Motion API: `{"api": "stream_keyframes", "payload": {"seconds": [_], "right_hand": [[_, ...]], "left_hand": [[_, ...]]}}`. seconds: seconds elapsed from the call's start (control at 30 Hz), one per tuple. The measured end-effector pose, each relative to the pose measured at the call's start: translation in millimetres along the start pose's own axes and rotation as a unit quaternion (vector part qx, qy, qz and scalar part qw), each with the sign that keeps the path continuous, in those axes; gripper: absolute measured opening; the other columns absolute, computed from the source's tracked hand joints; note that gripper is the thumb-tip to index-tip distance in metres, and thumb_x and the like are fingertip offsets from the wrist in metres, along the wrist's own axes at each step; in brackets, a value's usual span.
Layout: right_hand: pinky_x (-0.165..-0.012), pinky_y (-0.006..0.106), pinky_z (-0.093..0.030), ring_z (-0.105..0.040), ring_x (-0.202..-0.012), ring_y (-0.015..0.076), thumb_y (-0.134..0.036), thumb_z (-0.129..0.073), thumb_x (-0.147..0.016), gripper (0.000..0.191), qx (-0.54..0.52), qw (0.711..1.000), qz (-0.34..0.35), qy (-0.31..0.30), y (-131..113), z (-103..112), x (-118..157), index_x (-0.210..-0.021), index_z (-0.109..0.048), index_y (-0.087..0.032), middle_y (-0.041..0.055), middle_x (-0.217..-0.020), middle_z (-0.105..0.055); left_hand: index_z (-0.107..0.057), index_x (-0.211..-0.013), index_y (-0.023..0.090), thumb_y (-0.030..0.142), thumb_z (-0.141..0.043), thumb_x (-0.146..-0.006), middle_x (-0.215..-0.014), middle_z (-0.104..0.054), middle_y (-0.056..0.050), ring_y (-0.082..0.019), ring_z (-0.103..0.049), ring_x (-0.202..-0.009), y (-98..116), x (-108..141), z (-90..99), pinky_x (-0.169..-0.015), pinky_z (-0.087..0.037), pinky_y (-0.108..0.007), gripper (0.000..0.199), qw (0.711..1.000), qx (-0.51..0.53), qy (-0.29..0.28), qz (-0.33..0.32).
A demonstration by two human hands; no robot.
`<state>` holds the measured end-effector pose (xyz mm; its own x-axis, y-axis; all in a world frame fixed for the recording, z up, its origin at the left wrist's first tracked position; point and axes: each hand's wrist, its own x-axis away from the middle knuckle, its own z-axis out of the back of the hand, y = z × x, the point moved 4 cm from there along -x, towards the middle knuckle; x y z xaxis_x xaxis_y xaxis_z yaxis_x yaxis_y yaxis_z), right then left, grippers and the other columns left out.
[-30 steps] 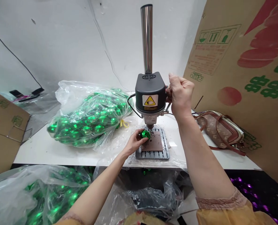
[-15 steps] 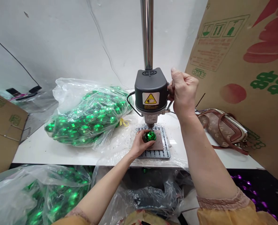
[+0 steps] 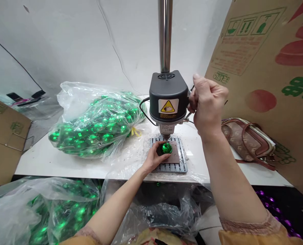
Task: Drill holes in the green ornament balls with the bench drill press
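The left hand (image 3: 154, 157) is curving half-open around a green ball (image 3: 167, 147), which is sitting on the brown board (image 3: 175, 156), under the drill press (image 3: 169, 92). At two o'clock from it, the right hand (image 3: 209, 103) is gripping the lever (image 3: 188, 116) in a fist. On the bench (image 3: 72, 168), a plastic bag (image 3: 97, 126) is lying at nine o'clock, a handbag (image 3: 248, 141) at three.

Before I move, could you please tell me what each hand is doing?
Left hand: holding the shiny green faceted ball between thumb and fingers.
Right hand: closed in a fist on the metal side lever of the black drill press.
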<state>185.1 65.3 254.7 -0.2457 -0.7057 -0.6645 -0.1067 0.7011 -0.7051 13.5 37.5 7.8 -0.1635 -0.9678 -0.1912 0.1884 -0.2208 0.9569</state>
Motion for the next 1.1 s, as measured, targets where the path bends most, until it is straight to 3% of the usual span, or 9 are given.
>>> {"api": "stream_keyframes", "payload": {"seconds": [0.1,0.23,0.5,1.1], "right_hand": [[-0.039,0.029,-0.018,-0.026,-0.04,0.0039,-0.045,-0.061,-0.086,0.05,0.002,0.999,0.01,0.042,-4,6,18,-0.049,-0.037,-0.021,-0.0063,-0.045,-0.029],[-0.043,0.028,-0.021,-0.027,-0.043,0.0032,-0.04,-0.057,-0.09,0.049,0.016,0.996,0.065,0.052,-8,10,40,-0.049,-0.037,-0.019,-0.0059,-0.046,-0.03],[-0.043,0.027,-0.02,-0.028,-0.04,0.0021,-0.032,-0.06,-0.087,0.055,0.003,0.988,0.119,0.101,-1,18,67,-0.047,-0.026,-0.017,-0.0065,-0.043,-0.025],[-0.043,0.027,-0.02,-0.025,-0.04,0.0029,-0.02,-0.058,-0.084,0.05,0.005,0.97,0.222,0.097,12,27,82,-0.047,-0.023,-0.017,-0.005,-0.044,-0.024]], "left_hand": [[-0.059,-0.123,0.02,0.04,-0.084,-0.072,-0.118,-0.067,-0.009,-0.027,-0.063,-0.113,1,1,-0.6,-0.101,-0.049,-0.042,0.061,1.0,-0.006,0.005,-0.006],[-0.059,-0.122,0.02,0.04,-0.084,-0.072,-0.117,-0.067,-0.009,-0.026,-0.063,-0.112,5,2,-0.3,-0.099,-0.049,-0.04,0.059,1.0,-0.02,0.011,-0.02],[-0.059,-0.122,0.021,0.04,-0.083,-0.074,-0.117,-0.067,-0.008,-0.025,-0.063,-0.111,5,2,-0.4,-0.098,-0.049,-0.039,0.057,0.999,-0.026,0.007,-0.028],[-0.057,-0.121,0.021,0.038,-0.083,-0.074,-0.12,-0.065,-0.008,-0.025,-0.061,-0.113,7,4,-2.1,-0.101,-0.048,-0.041,0.056,1.0,-0.009,0.007,-0.026]]}}
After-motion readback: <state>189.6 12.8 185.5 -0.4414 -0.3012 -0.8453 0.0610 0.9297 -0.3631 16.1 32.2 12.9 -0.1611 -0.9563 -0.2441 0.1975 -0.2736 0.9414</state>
